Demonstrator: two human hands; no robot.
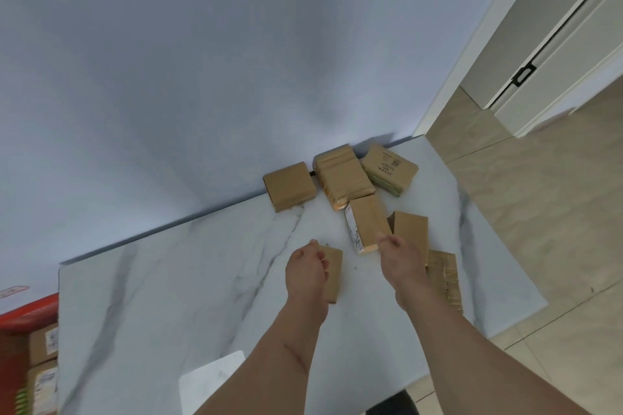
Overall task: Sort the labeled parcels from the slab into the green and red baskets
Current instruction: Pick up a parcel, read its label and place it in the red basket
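Several brown parcels lie on the white marble slab, most of them at its far right. My left hand grips a small flat parcel near the middle of the slab, fingers curled over its left edge. My right hand holds the near end of a longer parcel that has a white label on its left side; the thumb lies on its top and the fingers are hidden. The red basket stands off the slab's left edge with labelled parcels inside. A sliver of green shows below it.
More parcels sit by the wall: a square one, a taped one and a printed box. Two others lie right of my right hand. Tiled floor and a doorway lie to the right.
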